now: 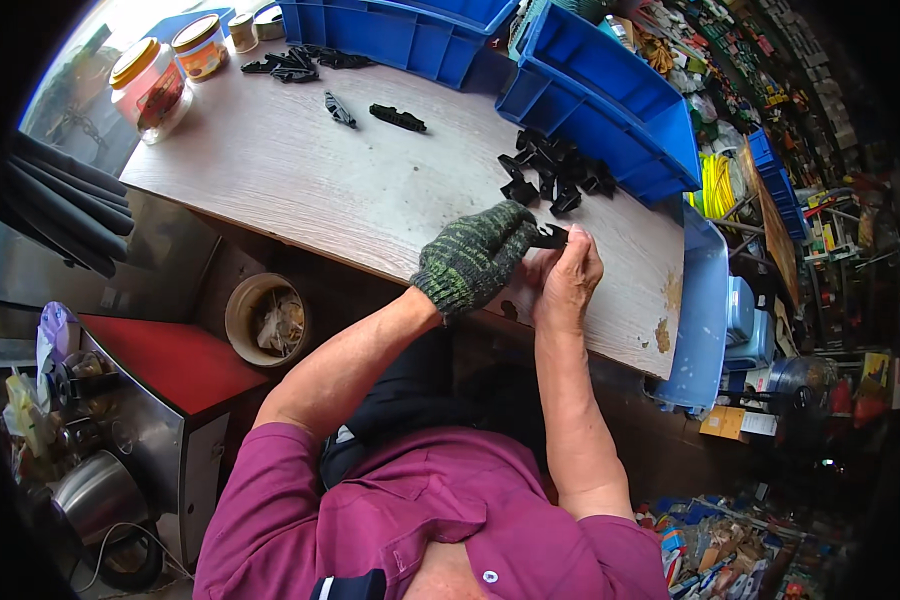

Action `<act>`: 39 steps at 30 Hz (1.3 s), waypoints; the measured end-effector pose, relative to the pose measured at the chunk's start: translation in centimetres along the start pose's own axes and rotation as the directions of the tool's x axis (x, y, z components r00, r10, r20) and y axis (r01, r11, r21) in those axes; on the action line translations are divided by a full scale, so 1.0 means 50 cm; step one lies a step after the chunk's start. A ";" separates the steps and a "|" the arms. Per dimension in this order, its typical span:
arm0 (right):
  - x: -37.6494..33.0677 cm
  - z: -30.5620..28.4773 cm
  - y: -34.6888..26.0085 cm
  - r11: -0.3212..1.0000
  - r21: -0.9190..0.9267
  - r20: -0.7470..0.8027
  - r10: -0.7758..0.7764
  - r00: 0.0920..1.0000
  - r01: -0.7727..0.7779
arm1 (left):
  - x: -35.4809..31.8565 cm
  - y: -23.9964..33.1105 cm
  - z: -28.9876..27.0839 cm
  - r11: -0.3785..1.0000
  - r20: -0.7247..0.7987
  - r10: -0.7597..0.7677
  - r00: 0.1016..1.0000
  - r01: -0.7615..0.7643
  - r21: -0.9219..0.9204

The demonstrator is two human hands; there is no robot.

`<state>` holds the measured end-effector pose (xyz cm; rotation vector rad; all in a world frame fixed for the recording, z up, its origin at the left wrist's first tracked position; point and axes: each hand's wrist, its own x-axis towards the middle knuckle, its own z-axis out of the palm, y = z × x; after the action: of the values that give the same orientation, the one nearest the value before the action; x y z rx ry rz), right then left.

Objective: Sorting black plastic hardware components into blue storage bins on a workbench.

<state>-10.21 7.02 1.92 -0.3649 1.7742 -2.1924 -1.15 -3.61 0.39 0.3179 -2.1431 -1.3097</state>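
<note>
My left hand (482,252) wears a dark green knitted glove, and its fingers close on one side of a small black plastic part (550,237). Bare, my right hand (567,275) grips the same part from the other side, thumb on top. Both hands hold it over the near edge of the table (300,170). Just beyond them lies a heap of similar black plastic pieces (560,165). Farther left, a long black piece (398,118) and a greyish piece (339,109) lie apart, and a pile of dark slim pieces (295,63) sits near the back.
Blue plastic crates (610,110) stand along the table's far side, one more crate (395,40) at the back. Lidded jars (152,88) fill the far left corner. Below are a waste bucket (267,320) and a red-topped cabinet (160,360). Cluttered shelves rise at right.
</note>
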 end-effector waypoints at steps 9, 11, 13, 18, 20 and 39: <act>0.019 -0.030 0.023 0.919 -0.303 0.047 -0.249 0.967 0.251 | -0.007 0.054 0.073 1.000 -0.200 -0.029 0.979 0.028 -0.006; 0.012 -0.028 0.017 0.932 -0.270 0.046 -0.238 0.970 0.242 | -0.011 0.061 0.069 0.971 -0.115 -0.216 0.970 0.201 -0.127; 0.004 -0.024 0.011 0.939 -0.248 0.056 -0.231 0.971 0.237 | -0.016 0.054 0.073 0.998 -0.196 -0.052 0.979 0.042 -0.053; 0.005 -0.027 -0.010 0.997 -0.078 -0.059 0.007 0.998 -0.012 | -0.020 0.036 0.079 0.995 -0.163 -0.008 0.987 -0.009 -0.103; 0.020 -0.051 -0.005 0.990 -0.047 -0.096 0.125 0.988 -0.130 | -0.026 0.039 0.065 0.984 -0.199 -0.006 0.980 -0.030 -0.175; 0.144 -0.054 -0.046 0.860 -0.400 -0.201 0.256 0.946 -0.317 | -0.034 0.041 0.083 0.986 -0.182 -0.082 0.980 0.053 -0.160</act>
<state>-18.06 7.16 3.67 -0.0249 2.2252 -1.6491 -2.08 1.23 0.14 0.4359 -1.8770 -1.4163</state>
